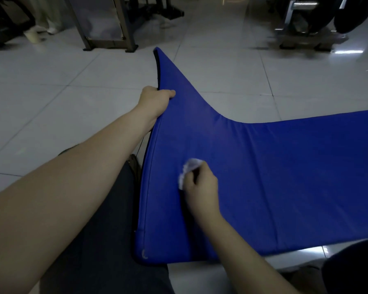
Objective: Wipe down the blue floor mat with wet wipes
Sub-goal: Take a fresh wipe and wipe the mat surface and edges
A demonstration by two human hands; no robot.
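Mat: padded blue vinyl floor mat (263, 177) on white tiled floor (51, 92), left end lifted.
Left hand (155, 100): fingers clamped on raised mat edge.
Right hand (202, 185): fingers curled round crumpled white wet wipe (189, 168), pressed against mat surface.

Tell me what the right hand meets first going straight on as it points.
The right hand, with its wipe, would probably meet the blue mat's lifted edge near the left hand; depth unclear.

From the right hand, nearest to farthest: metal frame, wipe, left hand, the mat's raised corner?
1. The wipe, held in the right hand.
2. The left hand, gripping the mat edge.
3. The raised corner, beyond it.
4. The metal frame, far back left.
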